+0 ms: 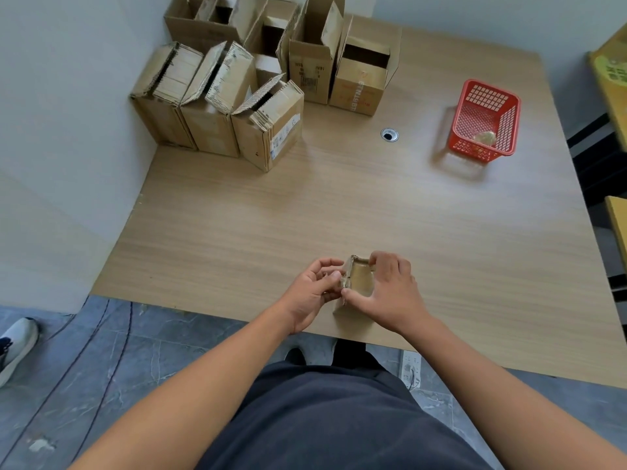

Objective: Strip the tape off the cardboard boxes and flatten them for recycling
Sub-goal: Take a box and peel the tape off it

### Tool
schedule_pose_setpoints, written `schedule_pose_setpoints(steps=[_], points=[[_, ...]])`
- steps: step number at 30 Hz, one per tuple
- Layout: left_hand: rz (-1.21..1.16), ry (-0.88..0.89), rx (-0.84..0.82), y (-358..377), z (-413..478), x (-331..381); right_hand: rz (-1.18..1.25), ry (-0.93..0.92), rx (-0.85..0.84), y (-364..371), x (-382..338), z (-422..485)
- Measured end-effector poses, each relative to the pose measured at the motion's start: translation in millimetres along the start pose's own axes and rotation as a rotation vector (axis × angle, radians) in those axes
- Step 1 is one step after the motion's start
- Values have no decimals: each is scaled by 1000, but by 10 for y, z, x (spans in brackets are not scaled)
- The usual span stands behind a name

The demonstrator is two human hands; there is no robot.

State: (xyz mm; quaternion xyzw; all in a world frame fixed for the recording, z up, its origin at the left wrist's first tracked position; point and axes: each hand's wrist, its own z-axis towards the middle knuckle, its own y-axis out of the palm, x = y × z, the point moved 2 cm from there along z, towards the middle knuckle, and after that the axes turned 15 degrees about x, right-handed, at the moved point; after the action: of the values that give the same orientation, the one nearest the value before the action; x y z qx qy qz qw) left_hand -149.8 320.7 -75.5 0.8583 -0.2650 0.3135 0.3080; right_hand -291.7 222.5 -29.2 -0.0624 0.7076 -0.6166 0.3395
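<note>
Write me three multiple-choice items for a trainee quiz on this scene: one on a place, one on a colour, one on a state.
1. Where does the basket stand?
A) far right of the table
B) far left corner
C) on the floor
2. What colour is it?
A) blue
B) red
C) green
3. The small box is:
A) held by both hands
B) lying untouched
C) flattened

Answers:
1 A, it stands on the far right part of the tabletop.
2 B, its mesh walls are red.
3 A, the left hand and right hand both grip it.
</note>
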Motion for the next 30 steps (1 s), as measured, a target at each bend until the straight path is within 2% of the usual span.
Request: schedule_pose_setpoints(steps=[4, 9, 15, 20, 30], points=[[120, 66, -76, -76, 17, -37, -6, -69, -58, -6, -8, 18], [108, 33, -93, -138, 58, -56, -38, -101, -82, -13, -4, 15], [208, -24, 14, -81, 74, -112, -21, -91, -56, -3, -48, 39], [6, -89, 222, -219, 78, -150, -8, -77, -57, -15, -49, 21], [58, -29, -5, -101, -16, -126, -25, -94, -103, -44, -39, 11]])
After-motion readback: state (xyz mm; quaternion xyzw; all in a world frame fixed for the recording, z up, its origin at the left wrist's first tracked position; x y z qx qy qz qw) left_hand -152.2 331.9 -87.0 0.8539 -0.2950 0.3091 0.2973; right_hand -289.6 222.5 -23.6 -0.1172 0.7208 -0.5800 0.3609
